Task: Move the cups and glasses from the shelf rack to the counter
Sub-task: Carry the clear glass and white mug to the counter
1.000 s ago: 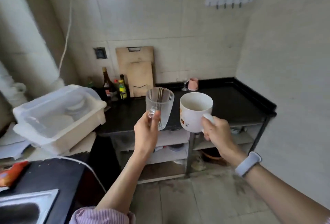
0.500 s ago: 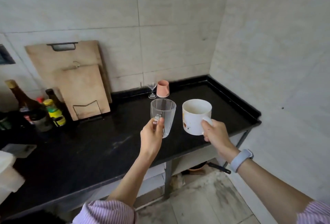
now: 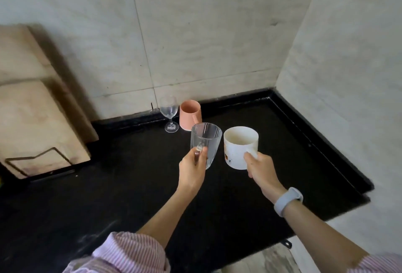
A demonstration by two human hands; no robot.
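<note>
My left hand (image 3: 192, 171) grips the handle of a clear ribbed glass mug (image 3: 206, 141), held upright above the black counter (image 3: 130, 185). Beside it, my right hand (image 3: 260, 169) holds a white mug (image 3: 238, 148) with a small picture on its side, also upright in the air. At the back of the counter, near the wall, a small wine glass (image 3: 169, 112) stands next to a pink cup (image 3: 189, 115). The shelf rack is out of view.
Two wooden cutting boards (image 3: 32, 109) lean against the tiled wall at the left in a wire holder. The counter has a raised black rim (image 3: 315, 140) along the back and right, where it meets the corner walls. Floor shows at the bottom right.
I have come closer to the counter, with both hands carrying the glass mug and the white mug forward over it. The bottles and the plastic bin at the left have left the view.
</note>
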